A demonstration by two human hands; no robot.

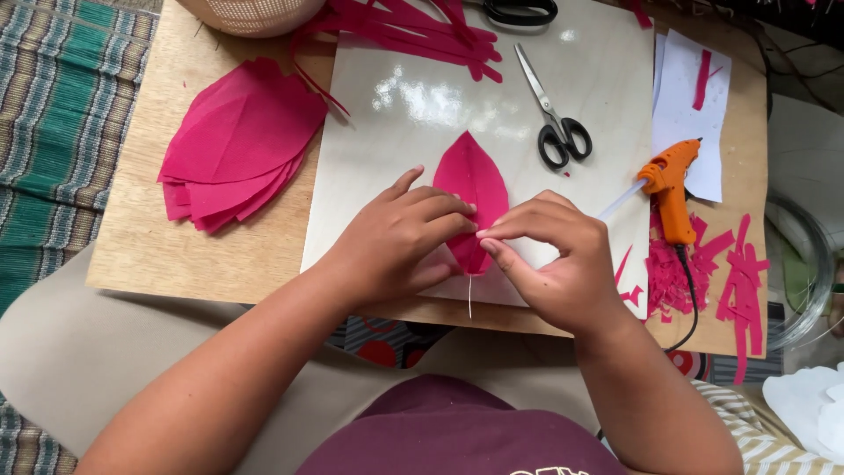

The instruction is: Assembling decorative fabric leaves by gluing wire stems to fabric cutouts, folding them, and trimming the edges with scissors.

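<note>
Closest to the camera, the left hand (396, 237) lies flat over the lower part of a pink paper petal (472, 189), its fingers pressing the paper down rather than closing around it. The right hand (554, 259) meets it from the other side, thumb and forefinger pinched shut in a tight grip on the petal's edge near its base. A thin white wire (469, 297) sticks out below the petal toward the person. The petal rests on a glossy white board (396, 114) near its front edge, its pointed tip aimed away.

Just right of the right hand, an orange glue gun (670, 185) lies on the wooden tabletop (141, 237), its nozzle over the board's right edge, its black cord trailing forward. Pink paper scraps (703, 273) are scattered around it. A white sheet (690, 105) lies behind the gun.

Left of the board, well apart from the hands, sits a stack of pink petals (233, 145). Beyond the petal, black-handled scissors (554, 114) lie closed on the board. Farther back, long pink strips (413, 31) pile up beside a woven basket (255, 13), with a second black scissor handle (520, 10) at the top edge.
</note>
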